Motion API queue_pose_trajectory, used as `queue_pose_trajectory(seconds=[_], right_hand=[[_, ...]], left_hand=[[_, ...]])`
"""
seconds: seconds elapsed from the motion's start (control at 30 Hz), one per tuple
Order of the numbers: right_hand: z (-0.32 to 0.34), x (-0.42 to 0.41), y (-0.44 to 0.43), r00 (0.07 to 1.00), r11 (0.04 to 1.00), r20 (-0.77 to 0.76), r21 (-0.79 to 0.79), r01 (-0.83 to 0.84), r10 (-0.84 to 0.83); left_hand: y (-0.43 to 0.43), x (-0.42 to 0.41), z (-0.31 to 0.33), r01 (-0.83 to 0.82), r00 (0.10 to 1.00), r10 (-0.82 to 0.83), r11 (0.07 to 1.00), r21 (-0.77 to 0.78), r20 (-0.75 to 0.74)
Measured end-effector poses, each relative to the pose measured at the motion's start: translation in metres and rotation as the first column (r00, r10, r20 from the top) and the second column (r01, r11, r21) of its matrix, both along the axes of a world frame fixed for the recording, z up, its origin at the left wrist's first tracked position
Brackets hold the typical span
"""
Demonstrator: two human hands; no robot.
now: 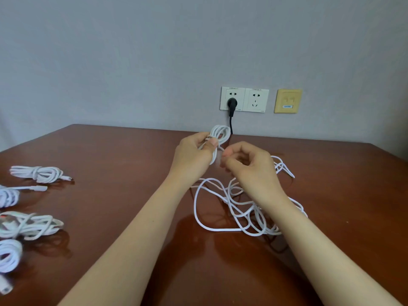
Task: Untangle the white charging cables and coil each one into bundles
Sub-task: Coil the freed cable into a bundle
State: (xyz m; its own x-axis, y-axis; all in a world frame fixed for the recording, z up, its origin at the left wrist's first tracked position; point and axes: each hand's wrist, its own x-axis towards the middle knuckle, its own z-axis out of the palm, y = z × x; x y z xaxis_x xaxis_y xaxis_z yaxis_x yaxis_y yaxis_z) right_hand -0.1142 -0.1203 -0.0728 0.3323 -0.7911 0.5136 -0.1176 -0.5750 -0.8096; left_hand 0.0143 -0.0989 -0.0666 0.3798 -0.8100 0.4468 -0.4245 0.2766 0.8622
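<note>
The grey wall (132, 51) filled the upper half of the view, and the reddish-brown table (110, 155) lay below it. One loose tangle (238, 208) of white charging cable lay spread on the tabletop in many overlapping loops, with one long loop bulging out to its left.

Well to the left of the tangle, near the table's left edge, four coiled bundles lay in a column. The first bundle (39, 173) was farthest from the person and showed a connector tip. The second bundle (8, 195) and fourth bundle (8, 255) were cut off by the frame, and the third bundle (28, 224) lay between them. A loose connector (5, 288) at the bottom corner may have belonged to a fifth cable, but too little of it showed to be sure.

Both bare forearms reached in over the table. Above the tangle and slightly to its left, the left hand (192, 155) gripped one coil (219, 133) of several white turns, the thumb pressed across them. Directly above the tangle, the right hand (249, 166) had its fingers curled, and its blurred fingertips appeared to pinch a thin strand (221, 149) just beside the coil.

On the wall behind the tangle were three plates: two white sockets, side by side (257, 100), and one yellow plate (288, 101) to their right. One black plug (231, 103) sat in the left socket, and its cord (231, 124) dropped behind the table.
</note>
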Motion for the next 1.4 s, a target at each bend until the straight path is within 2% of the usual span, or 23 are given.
queue_pose_trajectory(seconds=[0.1, 0.17, 0.3, 0.37, 0.47, 0.63, 0.73, 0.8, 0.93, 1.13, 1.4], right_hand=[[0.001, -0.005, 0.001, 0.984, 0.983, 0.073, 0.071, -0.168, 0.163], [0.002, -0.004, -0.001, 0.973, 0.975, 0.096, 0.065, -0.215, 0.208], [0.002, 0.000, -0.003, 0.989, 0.996, 0.119, -0.019, -0.088, 0.090], [0.003, -0.001, -0.003, 0.985, 0.999, 0.163, 0.014, -0.051, 0.048], [0.003, -0.001, -0.002, 0.980, 0.996, 0.197, 0.080, -0.025, 0.009], [0.002, 0.002, 0.002, 0.966, 0.993, 0.241, 0.096, 0.072, -0.094], [0.002, 0.002, 0.002, 0.946, 0.984, 0.291, 0.139, 0.108, -0.145], [0.002, 0.002, 0.003, 0.943, 0.984, 0.297, 0.132, 0.117, -0.152], [0.003, 0.003, 0.005, 0.936, 0.987, 0.317, 0.092, 0.129, -0.152], [0.003, 0.003, 0.002, 0.969, 0.976, 0.144, -0.047, 0.211, -0.203], [0.002, 0.010, 0.001, 0.948, 0.935, 0.046, -0.158, 0.317, -0.314]], left_hand=[[0.001, 0.000, 0.000, -0.031, 0.999, 0.031, 0.999, 0.009, 0.011], [0.002, 0.002, 0.001, -0.039, 0.999, 0.039, 0.999, -0.006, 0.033], [0.005, -0.006, 0.001, -0.020, 0.988, 0.022, 1.000, -0.011, 0.152], [0.006, -0.011, -0.002, 0.002, 0.989, 0.002, 1.000, -0.024, 0.151], [0.004, -0.015, -0.004, 0.006, 0.997, -0.003, 0.999, -0.045, 0.071], [0.002, -0.025, -0.006, 0.022, 0.981, -0.025, 1.000, -0.018, -0.192], [0.002, -0.027, -0.003, 0.110, 0.945, -0.102, 0.994, 0.010, -0.312], [0.002, -0.029, -0.001, 0.180, 0.920, -0.152, 0.983, 0.044, -0.361], [0.000, -0.029, 0.001, 0.190, 0.913, -0.146, 0.978, 0.082, -0.380], [-0.001, -0.028, -0.002, 0.165, 0.911, -0.122, 0.983, 0.078, -0.394], [-0.005, -0.029, -0.005, 0.110, 0.876, -0.093, 0.994, 0.009, -0.473]])
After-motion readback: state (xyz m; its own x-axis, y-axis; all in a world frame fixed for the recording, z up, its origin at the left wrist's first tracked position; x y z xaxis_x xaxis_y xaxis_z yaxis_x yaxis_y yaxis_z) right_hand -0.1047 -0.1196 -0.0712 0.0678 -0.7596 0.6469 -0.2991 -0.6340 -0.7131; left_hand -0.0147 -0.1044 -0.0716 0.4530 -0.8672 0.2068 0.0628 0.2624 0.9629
